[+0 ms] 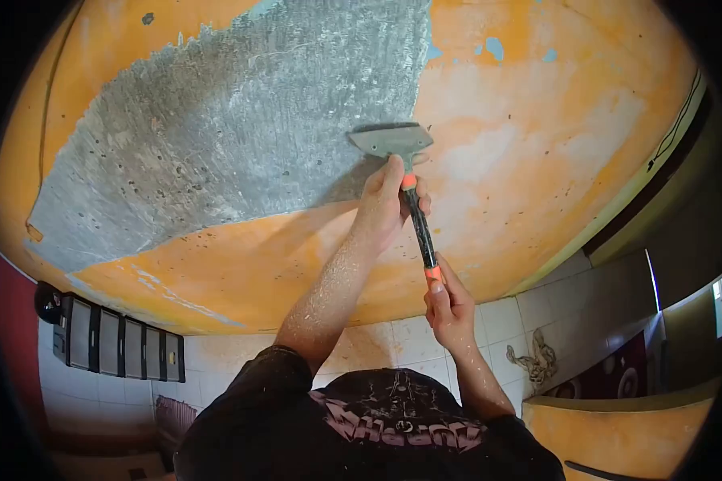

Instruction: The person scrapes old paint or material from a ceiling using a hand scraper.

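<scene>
The scraper (419, 226) is in both of the person's hands, raised in front of a wall, its head up and its handle slanting down to the right. The right hand (451, 310) is closed around the low end, thumb laid along the orange grip. Farther up, the left hand (390, 199) grasps the neck just under the blade (391, 142), thumb pressed near its base. This spread looks well suited to the work: the upper hand can steer and press, while the lower one can drive the stroke and set the angle.

The blade lies mostly over the bare grey patch (273, 120), with its right corner by the border of the orange paint (489, 216); whether its edge touches the wall cannot be told. For a clean stroke, the edge should probably sit flat and low, slipping under the lip of the paint rather than digging into the grey surface. Even pressure across the full width should help, since a leading corner could gouge. Short pushes along the border seem wiser than long ones, as the small pits in the patch may catch the steel.

White flecks dot the left forearm, so loose chips deserve care around the eyes. Beyond, the tiled floor (497, 322) offers footing, though dust there might make it slippery.
</scene>
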A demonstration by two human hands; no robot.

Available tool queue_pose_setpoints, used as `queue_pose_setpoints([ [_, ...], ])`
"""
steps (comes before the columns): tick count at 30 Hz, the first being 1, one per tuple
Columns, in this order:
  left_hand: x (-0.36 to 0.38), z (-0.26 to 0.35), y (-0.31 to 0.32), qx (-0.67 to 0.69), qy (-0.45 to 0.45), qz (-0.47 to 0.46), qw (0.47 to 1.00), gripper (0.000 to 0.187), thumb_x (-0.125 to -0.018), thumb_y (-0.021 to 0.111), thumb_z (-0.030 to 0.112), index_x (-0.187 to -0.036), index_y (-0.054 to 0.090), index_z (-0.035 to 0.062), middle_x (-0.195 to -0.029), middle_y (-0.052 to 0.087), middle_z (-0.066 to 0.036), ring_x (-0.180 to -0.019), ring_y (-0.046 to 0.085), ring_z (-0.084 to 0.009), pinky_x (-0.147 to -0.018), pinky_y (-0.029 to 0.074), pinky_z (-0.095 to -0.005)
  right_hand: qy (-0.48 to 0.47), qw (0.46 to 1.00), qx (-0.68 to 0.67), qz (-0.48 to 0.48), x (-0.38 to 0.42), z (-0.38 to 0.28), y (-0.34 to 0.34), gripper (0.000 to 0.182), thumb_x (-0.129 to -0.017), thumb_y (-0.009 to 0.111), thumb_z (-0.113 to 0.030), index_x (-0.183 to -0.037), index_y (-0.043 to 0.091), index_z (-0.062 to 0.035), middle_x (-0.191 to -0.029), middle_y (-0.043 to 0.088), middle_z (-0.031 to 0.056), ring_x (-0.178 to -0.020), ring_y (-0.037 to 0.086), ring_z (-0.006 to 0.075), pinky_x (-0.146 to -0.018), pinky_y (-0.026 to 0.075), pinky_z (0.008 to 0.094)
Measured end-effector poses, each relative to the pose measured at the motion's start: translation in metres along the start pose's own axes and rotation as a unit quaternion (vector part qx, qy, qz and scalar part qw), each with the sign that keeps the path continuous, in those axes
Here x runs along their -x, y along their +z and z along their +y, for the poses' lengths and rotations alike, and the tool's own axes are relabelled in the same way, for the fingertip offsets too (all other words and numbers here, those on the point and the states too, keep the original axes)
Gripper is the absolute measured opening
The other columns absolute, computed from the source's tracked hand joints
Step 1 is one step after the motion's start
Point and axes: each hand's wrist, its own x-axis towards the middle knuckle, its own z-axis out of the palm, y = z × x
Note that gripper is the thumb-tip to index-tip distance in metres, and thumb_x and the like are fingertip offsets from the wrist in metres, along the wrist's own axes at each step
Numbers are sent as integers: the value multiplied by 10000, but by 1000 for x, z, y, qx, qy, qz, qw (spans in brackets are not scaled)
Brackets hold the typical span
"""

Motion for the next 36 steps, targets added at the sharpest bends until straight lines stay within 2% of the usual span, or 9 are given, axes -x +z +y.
queue_pose_setpoints([
  [5,11,-12,-7,-4,-19,43,999,557,-1070,382,503,-1269,566,17,-755,525,-49,-640,535,-199,-636,469,-359,2,1000,16,15,7,13,6,457,-1057,479,-128,-1500,432,-25,-721,433,-76,-573,361,6,-511,310,181],
  [8,-6,15,11,-25,10,11,1000,519,-1076,394,468,-1228,560,1,-739,546,-52,-625,566,-191,-608,494,-350,-7,999,-39,-4,-9,-24,7,451,-1056,480,-127,-1493,444,-25,-721,436,-77,-575,367,8,-517,318,182],
  [13,1,2,5,-15,28,37,999,504,-1071,411,476,-1135,566,1,-725,553,-56,-602,579,-199,-589,503,-347,-8,999,23,24,2,-2,6,457,-1053,489,-137,-1494,443,-26,-735,436,-79,-577,367,8,-513,319,184],
  [16,11,-2,4,-12,-2,37,999,571,-1074,378,495,-1266,550,-15,-762,527,-46,-655,542,-192,-634,468,-341,-8,1000,20,10,1,-2,3,459,-1053,486,-140,-1495,442,-25,-729,422,-80,-572,358,6,-508,312,184],
  [23,-14,29,29,-21,47,3,999,557,-1069,391,499,-1214,571,-8,-739,534,-56,-645,542,-201,-616,473,-350,-22,1000,-20,-7,-12,-34,9,467,-1070,462,-160,-1516,405,-37,-729,398,-79,-567,338,-1,-488,285,174],
  [24,-11,19,19,-7,44,28,999,431,-1070,431,454,-940,504,50,-723,574,-90,-594,585,-212,-589,511,-365,-12,1000,-28,-8,-7,-30,11,468,-1070,463,-162,-1517,404,-38,-727,396,-79,-566,339,-2,-485,284,175],
  [27,3,5,8,15,10,36,999,430,-1072,426,448,-948,499,43,-730,574,-90,-598,592,-213,-587,513,-360,2,999,-38,-20,-3,-14,7,470,-1071,461,-169,-1519,401,-39,-750,407,-73,-567,342,-3,-476,282,174],
  [32,-17,38,33,-54,49,-7,997,596,-1066,403,502,-1276,551,-35,-748,544,-55,-642,539,-188,-615,472,-343,-17,999,-29,-18,-15,-43,6,473,-1072,459,-177,-1522,397,-44,-759,409,-73,-563,338,-3,-476,278,170],
  [36,-11,26,28,-10,52,15,998,540,-1073,429,447,-1227,562,-53,-723,549,-58,-601,579,-182,-571,488,-323,-3,999,-40,-22,-9,-36,7,475,-1072,462,-179,-1522,396,-41,-763,412,-72,-566,340,-2,-485,283,161],
])
